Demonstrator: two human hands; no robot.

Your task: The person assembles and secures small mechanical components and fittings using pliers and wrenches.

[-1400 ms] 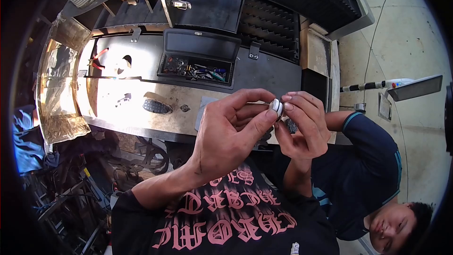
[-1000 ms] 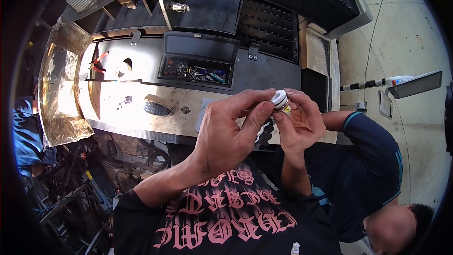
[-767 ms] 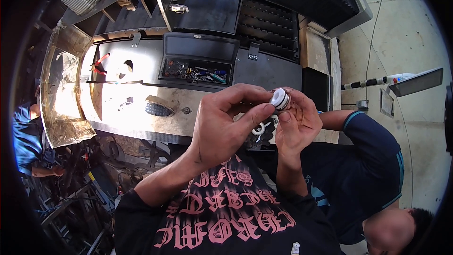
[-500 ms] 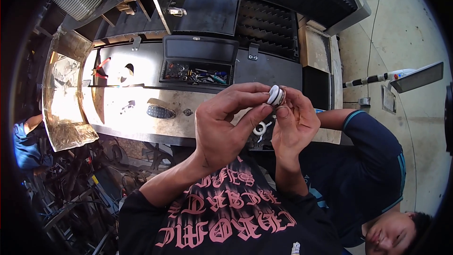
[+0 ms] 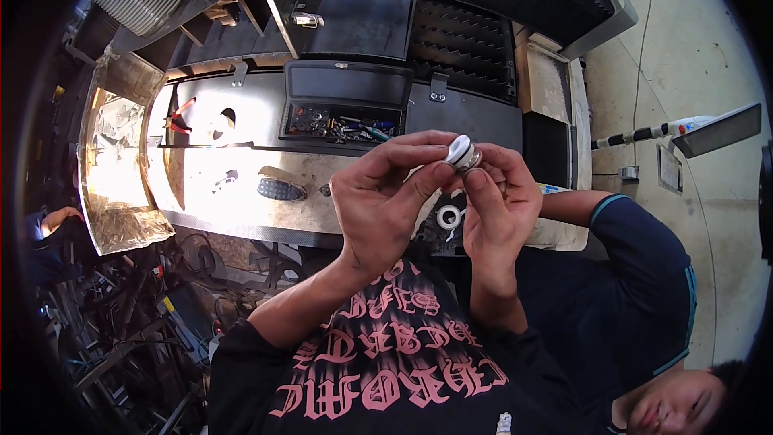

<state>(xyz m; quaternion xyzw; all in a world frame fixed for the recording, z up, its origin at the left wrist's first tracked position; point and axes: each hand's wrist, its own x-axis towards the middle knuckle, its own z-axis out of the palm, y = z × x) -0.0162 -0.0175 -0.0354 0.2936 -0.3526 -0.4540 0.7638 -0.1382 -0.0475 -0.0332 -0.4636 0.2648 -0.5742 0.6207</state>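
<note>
Above the bench's near edge, both hands hold a small round fitting (image 5: 461, 151) between them. It has a white cap, a dark ring around it and a shiny, metallic-looking lower part. My left hand (image 5: 380, 197) pinches the white cap between thumb and fingers. With thumb and bent fingers, my right hand (image 5: 501, 201) grips the metallic end; those fingers hide part of it. Beyond and between the wrists lies a white ring-shaped piece (image 5: 449, 217), with a thin white strip beside it.
An open black toolbox (image 5: 348, 87) with small tools stands on the workbench (image 5: 314, 216). Red-handled pliers (image 5: 180, 116) and a dark brush (image 5: 282, 185) lie left. A co-worker in a dark shirt (image 5: 620, 290) is close at my right; another person's hand (image 5: 60, 217) shows far left.
The fitting has moved slightly left and up, and its white cap is tilted differently. Both hands keep hold of it. The whole view has shifted a little.
</note>
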